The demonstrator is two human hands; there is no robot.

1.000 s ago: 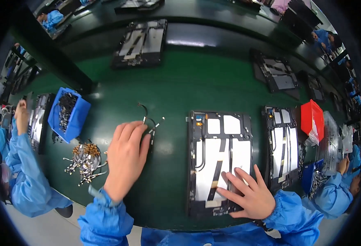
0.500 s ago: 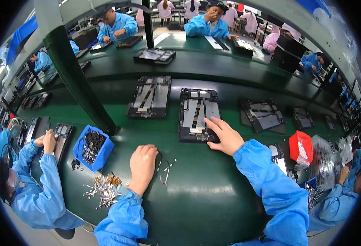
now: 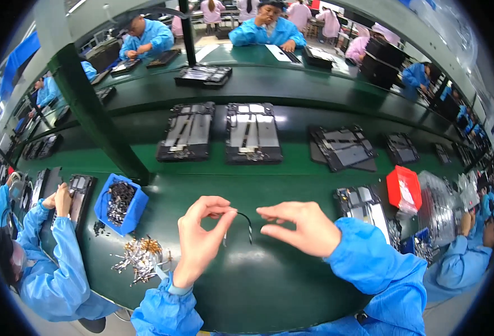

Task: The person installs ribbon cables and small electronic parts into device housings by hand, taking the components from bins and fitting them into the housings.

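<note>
Between the thumb and fingertips of my left hand [image 3: 201, 238], a thin black cable [image 3: 249, 227] is pinched. It curves over to the right and its free end hangs down above the bench. My right hand [image 3: 303, 225] is held just right of the cable, thumb and fingers apart, holding nothing. Beyond my hands, two opened tablet-like units [image 3: 252, 134] lie side by side, with grey panels and black strips showing. A loose pile of small silvery and brown cable parts [image 3: 140, 260] lies left of my left wrist.
A blue bin [image 3: 138, 211] of small black parts stands at the left, near a green post [image 3: 98, 115]. More opened units [image 3: 345, 147] lie to the right, with a red bin [image 3: 393, 187] and clear plastic trays [image 3: 436, 210]. Co-workers in blue sit at both sides and across.
My right hand has left the tablet-like unit, now farther back beside the other one, and come towards my left hand. My left hand has lifted the black cable off the bench.
</note>
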